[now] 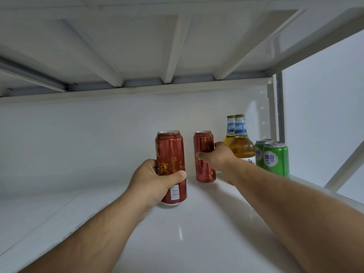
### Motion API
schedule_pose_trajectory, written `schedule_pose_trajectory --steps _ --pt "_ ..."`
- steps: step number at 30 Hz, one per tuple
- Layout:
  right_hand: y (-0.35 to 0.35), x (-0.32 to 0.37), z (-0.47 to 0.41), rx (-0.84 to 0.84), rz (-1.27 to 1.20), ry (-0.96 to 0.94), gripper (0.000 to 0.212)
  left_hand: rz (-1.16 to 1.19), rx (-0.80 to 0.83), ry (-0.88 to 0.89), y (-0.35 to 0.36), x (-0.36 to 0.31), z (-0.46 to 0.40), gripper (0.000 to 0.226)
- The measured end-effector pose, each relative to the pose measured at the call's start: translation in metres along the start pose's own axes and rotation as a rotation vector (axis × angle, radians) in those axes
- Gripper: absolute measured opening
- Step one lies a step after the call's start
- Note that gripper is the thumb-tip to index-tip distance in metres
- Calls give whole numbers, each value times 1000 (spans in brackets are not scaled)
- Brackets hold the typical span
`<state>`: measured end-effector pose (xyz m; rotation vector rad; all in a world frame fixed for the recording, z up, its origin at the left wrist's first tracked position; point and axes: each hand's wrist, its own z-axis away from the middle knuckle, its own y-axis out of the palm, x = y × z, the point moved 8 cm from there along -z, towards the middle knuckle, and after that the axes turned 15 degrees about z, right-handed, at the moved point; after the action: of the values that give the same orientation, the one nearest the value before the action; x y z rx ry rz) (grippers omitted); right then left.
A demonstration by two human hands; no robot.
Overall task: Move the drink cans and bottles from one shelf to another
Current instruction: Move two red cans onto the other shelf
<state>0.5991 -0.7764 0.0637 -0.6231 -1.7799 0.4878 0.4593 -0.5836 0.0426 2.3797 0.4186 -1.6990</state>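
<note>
A person reaches into a white shelf (pixel 197 243) with both arms, each of the hands wrapped around a red beer can. The left hand (pixel 155 180) grips the nearer red can (pixel 171 152) low on its body, thumb across the front above the barcode; the can's base sits at or just above the shelf surface, and which of the two cannot be told. The right hand (pixel 218 154), stretched further in, clasps the farther red can (pixel 203 146) at mid-height from its right side, and that can appears to stand on the shelf.

Just beyond the right hand, two amber beer bottles (pixel 241 142) with blue neck labels stand close together, one partly hiding the other. To the right of them, near the shelf's corner post, two green cans (pixel 275 158) stand as a pair, touching or nearly so.

Whether the red cans are arriving or leaving is not clear from this view. If this is the receiving shelf, four drinks appear placed and these two are the latest; if it is the source, four remain to go. The other shelf's contents are out of sight, so the count left is unknown.
</note>
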Motion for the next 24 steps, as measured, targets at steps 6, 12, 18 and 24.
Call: schedule_pose_trajectory --steps 6,12,18,24 --pt "-14 10 27 11 42 1 45 -17 0 -7 1 1 3 39" --pt "-26 18 61 132 127 -99 54 -23 3 -41 8 1 3 41" --pt "-59 6 81 139 367 -202 30 -20 52 -71 35 -10 -6 45" --pt "-76 -10 82 100 393 -228 55 -35 98 -81 79 -9 -15 45"
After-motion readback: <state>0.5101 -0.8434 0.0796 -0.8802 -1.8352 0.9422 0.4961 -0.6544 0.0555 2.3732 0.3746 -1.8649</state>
